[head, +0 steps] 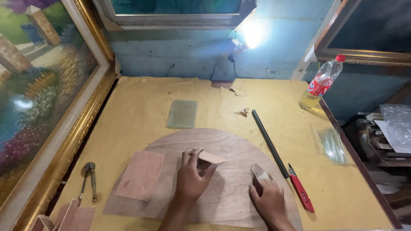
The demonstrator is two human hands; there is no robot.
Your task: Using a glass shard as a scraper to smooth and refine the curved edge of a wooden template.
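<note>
two bare hands come up from the lower edge of the view, the left hand (191, 179) and the right hand (269, 201). both forearms are uncovered as far as they show, with no sleeve reaching the wrist. fingers are plain, nails short; whether a ring is worn cannot be told.

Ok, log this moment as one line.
left hand: holds small wood piece | right hand: grips small tool | both over round plywood board | red cutter alongside
</note>
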